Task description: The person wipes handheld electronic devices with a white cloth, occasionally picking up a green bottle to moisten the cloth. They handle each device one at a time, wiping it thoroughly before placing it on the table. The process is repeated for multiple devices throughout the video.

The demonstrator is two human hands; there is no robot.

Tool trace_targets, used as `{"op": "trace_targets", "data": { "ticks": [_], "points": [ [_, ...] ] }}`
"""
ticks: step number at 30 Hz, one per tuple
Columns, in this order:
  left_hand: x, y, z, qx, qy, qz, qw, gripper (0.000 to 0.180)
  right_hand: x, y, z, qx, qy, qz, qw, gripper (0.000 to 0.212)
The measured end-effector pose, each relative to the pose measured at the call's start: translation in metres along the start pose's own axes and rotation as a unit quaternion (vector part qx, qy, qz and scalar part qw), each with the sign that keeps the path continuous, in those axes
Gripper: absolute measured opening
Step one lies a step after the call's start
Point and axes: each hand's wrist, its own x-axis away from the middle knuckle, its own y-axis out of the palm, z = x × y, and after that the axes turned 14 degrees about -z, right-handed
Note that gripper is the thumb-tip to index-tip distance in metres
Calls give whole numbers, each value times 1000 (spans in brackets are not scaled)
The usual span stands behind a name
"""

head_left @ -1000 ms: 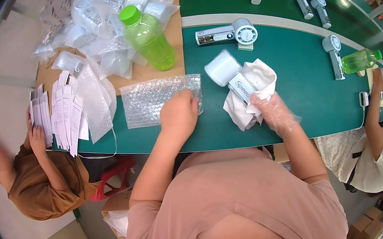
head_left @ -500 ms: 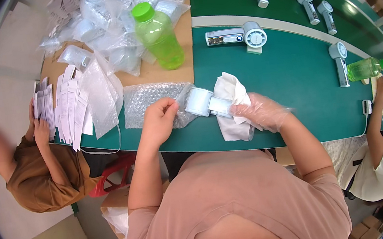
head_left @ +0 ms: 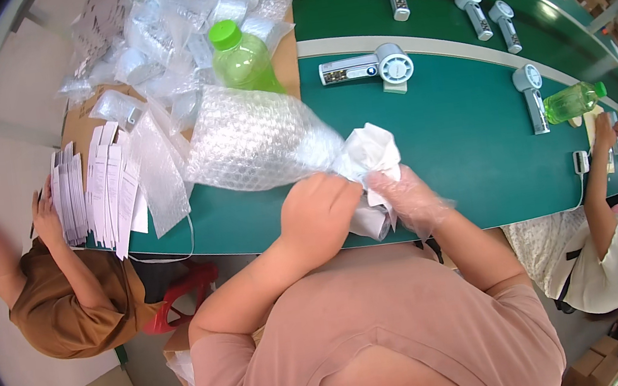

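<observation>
My bare left hand (head_left: 320, 219) is closed on the mouth of a clear bubble wrap bag (head_left: 251, 138), which stretches out to the left, puffed up. My right hand (head_left: 413, 199), in a thin clear plastic glove, grips a crumpled white cloth (head_left: 372, 152) right beside the left hand. The pale blue handheld fan is largely hidden at the bag's mouth and behind the cloth; how far it sits inside I cannot tell. A translucent flap (head_left: 369, 220) hangs below my fingers at the table edge.
Behind the bag stands a green bottle (head_left: 241, 61), near a heap of bagged fans (head_left: 163, 36). Paper slips (head_left: 108, 180) lie left, by a seated person (head_left: 77, 301). Another fan (head_left: 367, 68) lies ahead; several stand farther right, with a second green bottle (head_left: 574, 102) and another person (head_left: 606, 255).
My left hand has moved right to meet the right hand. The bubble wrap bag has risen off the table and puffed out, and the fan has gone from plain view.
</observation>
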Motion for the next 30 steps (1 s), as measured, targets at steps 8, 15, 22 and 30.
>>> {"op": "trace_targets", "data": {
  "ticks": [8,15,22,30],
  "points": [
    [-10,15,-9,194,-120,99,969,18,20,-9,28,-274,-120,-8,954,66],
    [-29,66,-20,246,-156,-55,955,13,27,11,13,-330,-98,92,934,50],
    [-45,53,13,298,-255,69,917,11,44,11,-16,-275,-71,130,950,34],
    [-37,47,6,372,-185,-26,909,10,33,-17,3,-386,-129,-43,912,28]
  ]
}}
